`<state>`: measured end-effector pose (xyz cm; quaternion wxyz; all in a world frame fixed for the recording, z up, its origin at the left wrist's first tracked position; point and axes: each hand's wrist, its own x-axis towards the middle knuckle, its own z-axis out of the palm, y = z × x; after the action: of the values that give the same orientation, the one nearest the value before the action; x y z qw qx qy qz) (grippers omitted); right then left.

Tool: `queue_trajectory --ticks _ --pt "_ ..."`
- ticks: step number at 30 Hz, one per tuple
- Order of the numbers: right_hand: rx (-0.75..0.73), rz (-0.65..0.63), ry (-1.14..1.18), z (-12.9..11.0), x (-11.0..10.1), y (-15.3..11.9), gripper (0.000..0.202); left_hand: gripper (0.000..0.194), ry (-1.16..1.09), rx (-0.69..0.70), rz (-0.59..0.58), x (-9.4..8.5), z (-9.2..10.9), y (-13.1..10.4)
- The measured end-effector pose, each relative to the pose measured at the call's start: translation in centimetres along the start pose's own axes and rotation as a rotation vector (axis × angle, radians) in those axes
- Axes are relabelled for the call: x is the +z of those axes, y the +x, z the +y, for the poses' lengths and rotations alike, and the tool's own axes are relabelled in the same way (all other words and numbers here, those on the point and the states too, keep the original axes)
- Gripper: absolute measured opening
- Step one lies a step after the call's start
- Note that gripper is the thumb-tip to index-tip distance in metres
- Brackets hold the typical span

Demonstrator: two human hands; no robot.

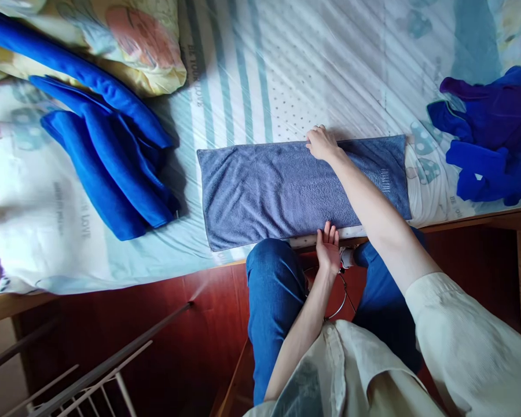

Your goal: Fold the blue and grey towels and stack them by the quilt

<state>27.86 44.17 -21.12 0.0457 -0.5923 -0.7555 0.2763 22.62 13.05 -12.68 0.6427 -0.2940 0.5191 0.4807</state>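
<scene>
A grey-blue towel (264, 191) lies spread lengthwise on the bed, wrinkled on its left half, with small lettering near its right end. My right hand (322, 142) is at the towel's far edge, its fingers bent and pressed together on the cloth's border. At the near edge, my left hand (328, 249) is palm up, its fingers stretched out and touching or just beside the towel's hem; nothing shows in the palm.
Folded blue cloths (113, 156) lie on the left by a patterned pillow (147, 40). A crumpled blue and purple pile (495, 133) sits at the right. Below the wooden bed edge are my knees and, lower left, a metal rack (113, 370).
</scene>
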Motion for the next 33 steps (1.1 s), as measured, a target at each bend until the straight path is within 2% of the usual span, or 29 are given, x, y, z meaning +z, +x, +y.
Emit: queue_trajectory --ticks 7,13,17,23,26,28,33 --pt "0.067 0.009 0.016 -1.7 -3.7 -1.8 0.024 0.036 0.021 -0.002 -0.01 -0.3 0.2 -1.1" --pt "0.034 0.078 0.097 -3.3 -7.3 -4.1 0.02 0.03 0.073 0.031 -0.053 -1.1 0.5 -2.4" --pt "0.006 0.134 0.206 -3.7 -9.6 -6.0 0.016 0.022 0.128 0.078 -0.089 -2.8 0.7 -3.3" --pt "-0.004 0.271 0.414 -3.6 -13.4 -10.1 0.012 0.014 0.263 0.212 -0.205 -6.6 1.6 -5.7" --pt "0.009 0.349 0.528 -3.9 -16.1 -13.2 0.012 0.021 0.331 0.349 -0.288 -7.9 3.3 -7.1" --pt "0.009 0.4 0.599 -4.4 -18.1 -15.8 0.015 0.028 0.373 0.459 -0.321 -8.2 5.1 -8.2" --pt "-0.023 0.529 0.818 -6.1 -21.7 -23.3 0.026 0.037 0.49 0.783 -0.39 -6.6 10.7 -11.9"
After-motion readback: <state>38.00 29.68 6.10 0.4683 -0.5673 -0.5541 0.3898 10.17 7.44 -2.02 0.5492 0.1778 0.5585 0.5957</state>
